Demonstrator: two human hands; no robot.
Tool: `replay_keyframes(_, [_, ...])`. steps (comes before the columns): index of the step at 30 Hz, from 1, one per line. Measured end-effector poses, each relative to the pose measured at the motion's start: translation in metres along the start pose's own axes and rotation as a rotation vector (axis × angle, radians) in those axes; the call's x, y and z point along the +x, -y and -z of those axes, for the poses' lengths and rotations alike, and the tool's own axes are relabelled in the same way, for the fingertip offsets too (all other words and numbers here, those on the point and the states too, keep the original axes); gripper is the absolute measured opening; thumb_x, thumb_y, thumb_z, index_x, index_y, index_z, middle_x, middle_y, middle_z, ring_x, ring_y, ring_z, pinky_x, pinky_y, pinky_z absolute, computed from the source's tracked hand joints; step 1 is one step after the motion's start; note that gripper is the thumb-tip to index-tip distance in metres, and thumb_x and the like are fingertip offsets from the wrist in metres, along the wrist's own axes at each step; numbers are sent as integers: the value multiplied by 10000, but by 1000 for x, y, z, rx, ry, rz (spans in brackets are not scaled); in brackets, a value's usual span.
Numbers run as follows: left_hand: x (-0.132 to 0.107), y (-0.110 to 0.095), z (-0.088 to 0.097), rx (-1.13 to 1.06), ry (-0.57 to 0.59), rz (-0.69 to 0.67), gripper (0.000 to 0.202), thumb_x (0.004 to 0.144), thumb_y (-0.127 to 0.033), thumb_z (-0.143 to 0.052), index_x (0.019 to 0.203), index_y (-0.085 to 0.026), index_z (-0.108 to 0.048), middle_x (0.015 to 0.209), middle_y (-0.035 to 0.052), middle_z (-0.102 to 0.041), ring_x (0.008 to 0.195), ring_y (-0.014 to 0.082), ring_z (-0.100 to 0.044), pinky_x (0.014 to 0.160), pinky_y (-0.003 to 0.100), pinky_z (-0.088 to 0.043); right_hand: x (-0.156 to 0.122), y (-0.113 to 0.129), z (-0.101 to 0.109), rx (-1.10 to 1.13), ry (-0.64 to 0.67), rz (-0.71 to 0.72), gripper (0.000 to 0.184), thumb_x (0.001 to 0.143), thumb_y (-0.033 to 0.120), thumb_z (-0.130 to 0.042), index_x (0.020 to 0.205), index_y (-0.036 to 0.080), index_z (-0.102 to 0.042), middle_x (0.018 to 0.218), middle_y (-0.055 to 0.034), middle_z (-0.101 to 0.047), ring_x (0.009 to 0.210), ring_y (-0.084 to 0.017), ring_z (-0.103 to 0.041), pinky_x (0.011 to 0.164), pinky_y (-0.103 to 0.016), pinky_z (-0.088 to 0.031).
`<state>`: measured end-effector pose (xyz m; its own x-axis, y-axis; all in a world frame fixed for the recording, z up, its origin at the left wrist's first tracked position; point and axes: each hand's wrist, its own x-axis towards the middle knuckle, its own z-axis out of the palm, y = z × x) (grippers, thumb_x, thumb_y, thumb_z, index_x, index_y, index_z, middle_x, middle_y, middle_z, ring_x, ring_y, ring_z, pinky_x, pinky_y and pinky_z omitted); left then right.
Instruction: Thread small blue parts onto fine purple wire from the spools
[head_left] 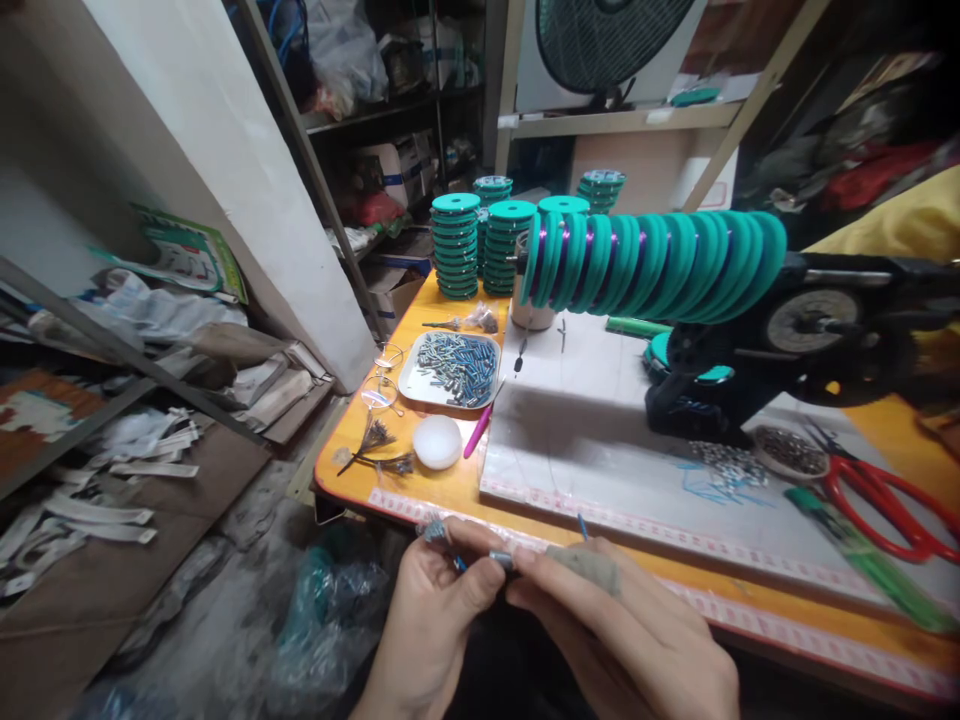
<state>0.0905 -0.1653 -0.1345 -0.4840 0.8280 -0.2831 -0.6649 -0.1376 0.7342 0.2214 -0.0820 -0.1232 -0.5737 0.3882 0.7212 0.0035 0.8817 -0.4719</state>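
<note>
Left hand (pixel 431 610) low, near edge of orange table (pixel 450 490), fingers curled, pinching small blue-and-silver piece (pixel 459 562). Right hand (pixel 622 625) just beside it, fingertips pinched shut on small silver bit (pixel 501 559), touching left hand. Both hands in front of table edge. On table, past hands: white round lid (pixel 437 441), pink tool (pixel 477 432) beside it, tray (pixel 410 380) full of small blue and silver pieces. Farther back: stacks of teal spools (pixel 455 245). Row of teal spools (pixel 652 262) on black machine (pixel 810 350). Red scissors (pixel 892 505) at table's right side.
</note>
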Motion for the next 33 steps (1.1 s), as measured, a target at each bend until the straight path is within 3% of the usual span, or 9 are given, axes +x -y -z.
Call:
replay_keyframes(7, [0,2,3,44,17,16,214,691,-285,-898,747,-160,-734,777,53,-746,810,198,-681,850,332,-524,-2,2,-1,18,-62,-42,386,891,-4,-658,1238,164,-683,912,-40,-771,767,-152,-743,733,-261,-621])
replay_keyframes(12, [2,5,5,34,40,31,206,705,-284,-886,758,-156,-734,788,52,-736,817,197,-679,863,331,-513,-1,2,0,43,-12,-30,406,872,-30,-675,1234,154,-680,916,-55,-765,799,-152,-730,708,-244,-616])
replay_keyframes(19, [3,7,6,13,73,33,181,724,-272,-870,756,-150,-740,777,56,-721,812,216,-685,886,368,-516,-2,3,-1,18,-59,-42,401,894,-14,-661,1251,168,-680,911,-45,-779,776,-158,-744,730,-271,-627])
replay_keyframes(23, [4,6,8,28,91,16,191,718,-289,-879,760,-163,-741,799,51,-712,832,207,-668,866,347,-507,-2,-3,1,-35,-2,0,388,950,72,-611,1320,185,-646,984,-54,-799,799,-185,-770,750,-297,-647])
replay_keyframes(27, [3,3,10,121,140,-25,184,720,-297,-880,765,-167,-759,796,55,-719,838,212,-660,854,344,-512,-5,-8,1,-35,63,53,377,958,44,-568,1317,135,-637,1094,-108,-785,924,-210,-765,802,-317,-641])
replay_keyframes(33, [1,10,9,-27,35,-36,199,683,-302,-913,748,-175,-775,731,20,-688,687,125,-611,660,216,-484,-12,-4,-3,-40,-26,-39,347,898,17,-674,1212,162,-702,977,-75,-774,860,-181,-745,756,-271,-625])
